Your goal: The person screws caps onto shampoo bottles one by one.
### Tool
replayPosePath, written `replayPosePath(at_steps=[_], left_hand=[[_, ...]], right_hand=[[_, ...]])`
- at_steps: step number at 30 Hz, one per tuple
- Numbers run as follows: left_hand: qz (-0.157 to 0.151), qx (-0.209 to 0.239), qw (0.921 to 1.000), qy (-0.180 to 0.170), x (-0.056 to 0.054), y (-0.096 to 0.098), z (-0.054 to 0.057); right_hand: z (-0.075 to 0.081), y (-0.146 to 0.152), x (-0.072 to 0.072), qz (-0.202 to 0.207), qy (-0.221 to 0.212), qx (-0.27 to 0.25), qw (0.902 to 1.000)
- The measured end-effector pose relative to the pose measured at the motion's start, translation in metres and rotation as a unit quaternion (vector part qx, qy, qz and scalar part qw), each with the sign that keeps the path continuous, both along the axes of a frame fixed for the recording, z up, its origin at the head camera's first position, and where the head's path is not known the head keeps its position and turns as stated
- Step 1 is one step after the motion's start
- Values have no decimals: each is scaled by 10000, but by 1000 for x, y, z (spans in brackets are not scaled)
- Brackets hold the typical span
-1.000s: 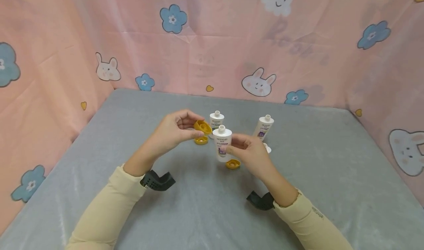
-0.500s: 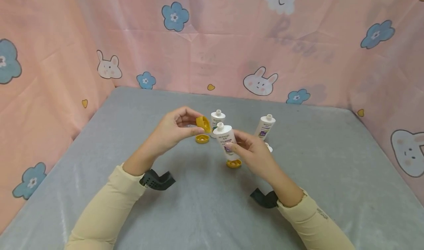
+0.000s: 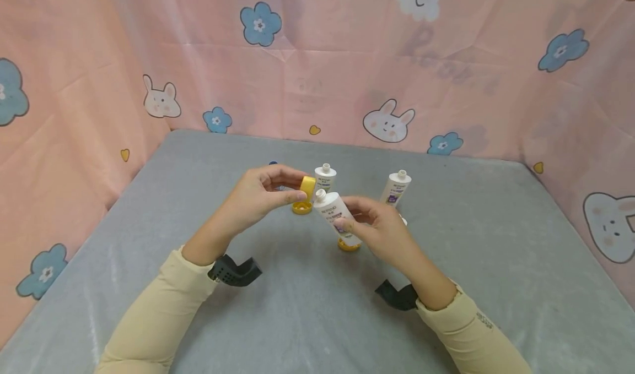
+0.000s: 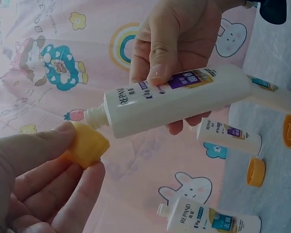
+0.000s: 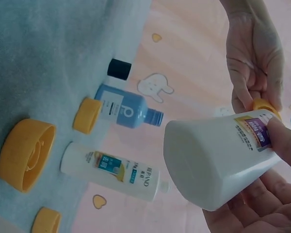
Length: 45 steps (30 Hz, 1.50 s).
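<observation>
My left hand (image 3: pixel 265 191) pinches a yellow bottle cap (image 3: pixel 308 185) between thumb and fingertips. In my right hand (image 3: pixel 377 228) is a white shampoo bottle (image 3: pixel 333 213) with a purple label, gripped round its body and clear of the table. It tilts so that its bare threaded neck points up and left at the cap. The left wrist view has the neck right at the cap (image 4: pixel 88 145), its rim partly behind my thumb. From the right wrist view the bottle's base (image 5: pixel 194 165) faces the camera. Under the bottle lies another yellow cap (image 3: pixel 349 246).
Uncapped white bottles stand behind my hands, one in the middle (image 3: pixel 325 179) and one at the right (image 3: pixel 396 188). A yellow cap (image 3: pixel 301 208) lies below my left fingers. A blue bottle (image 5: pixel 126 107) and a dark cap (image 5: pixel 119 69) show in the right wrist view.
My right hand has tipped the upright bottle so its neck leans left towards the cap. My left fingers have turned the cap, its hollow side now facing away from the head camera.
</observation>
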<state>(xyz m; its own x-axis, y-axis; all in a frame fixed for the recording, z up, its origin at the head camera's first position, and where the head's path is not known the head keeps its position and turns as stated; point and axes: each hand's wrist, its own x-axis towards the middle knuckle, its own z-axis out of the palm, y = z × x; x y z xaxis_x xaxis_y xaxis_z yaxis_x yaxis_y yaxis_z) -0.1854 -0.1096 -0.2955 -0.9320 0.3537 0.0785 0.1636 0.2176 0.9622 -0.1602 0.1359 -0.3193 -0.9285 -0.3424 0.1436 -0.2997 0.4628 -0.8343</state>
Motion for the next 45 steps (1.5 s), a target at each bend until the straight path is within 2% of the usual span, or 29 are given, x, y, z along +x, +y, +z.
replayPosePath(at_steps=[5, 13, 25, 33, 45], left_hand=[[9, -110, 9999, -73, 1, 0, 1], [-125, -244, 9996, 63, 3, 2, 0], [-377, -354, 9978, 410, 4, 5, -3], [-388, -710, 9960, 382, 4, 5, -4], [-901, -567, 9916, 741, 6, 3, -2]], right_hand=[[1, 2, 1, 185, 22, 157, 9997], [2, 3, 1, 473, 149, 349, 9982], [1, 3, 0, 619, 266, 509, 9964], [1, 3, -1, 737, 180, 524, 9957], [-2, 5, -2, 869, -166, 169, 9959]])
